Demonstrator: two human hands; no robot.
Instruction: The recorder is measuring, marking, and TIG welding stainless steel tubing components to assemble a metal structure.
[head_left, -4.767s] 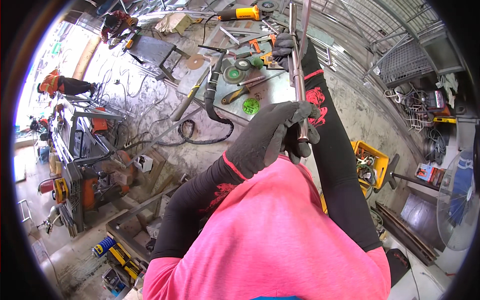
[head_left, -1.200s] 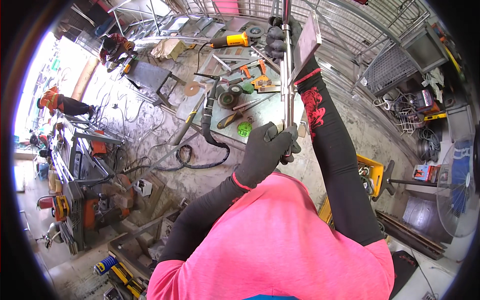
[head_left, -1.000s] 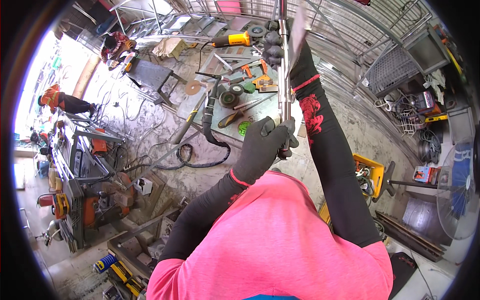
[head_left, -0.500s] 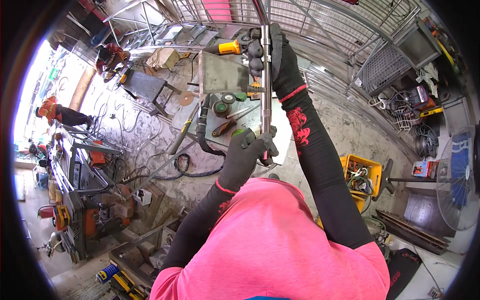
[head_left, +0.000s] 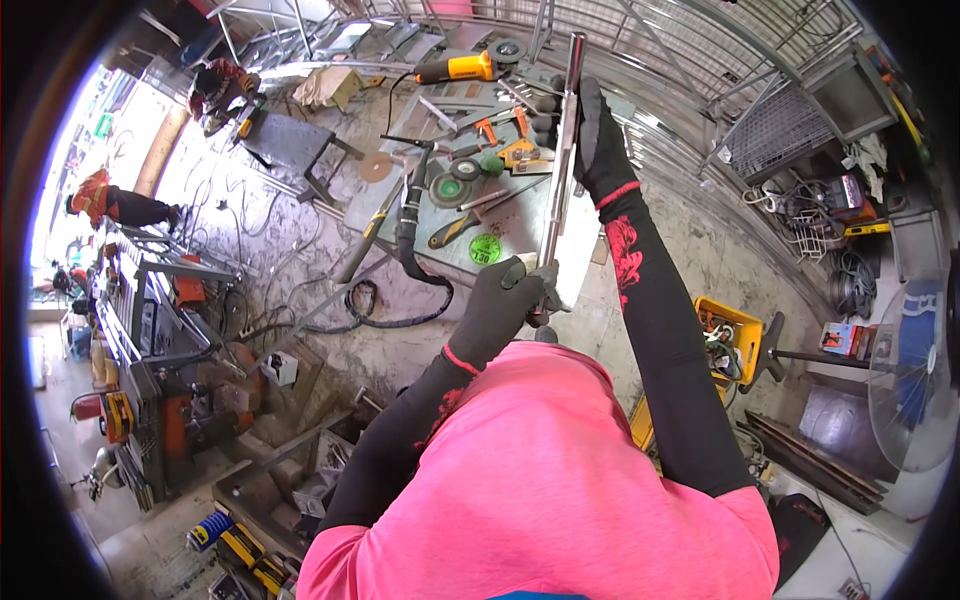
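Observation:
A shiny metal tube-like piece stands lengthwise before me, over the worktable. Its lower end is in my left hand, whose dark-gloved fingers are closed round it. My right hand, gloved too, grips it higher up from the right, with dark fingertips showing on its left side. On the table below lie a yellow-handled brush, a green-and-grey grinding disc, a round green label and orange clamps.
A yellow angle grinder lies at the table's far side. A black hose hangs over its left edge. To the right are a yellow crate of tools and a fan. Two people work at the far left.
The metal piece has tilted, its upper end moving right with my right hand. It has also turned, so the grey plate face seen before no longer shows and the tools behind are uncovered.

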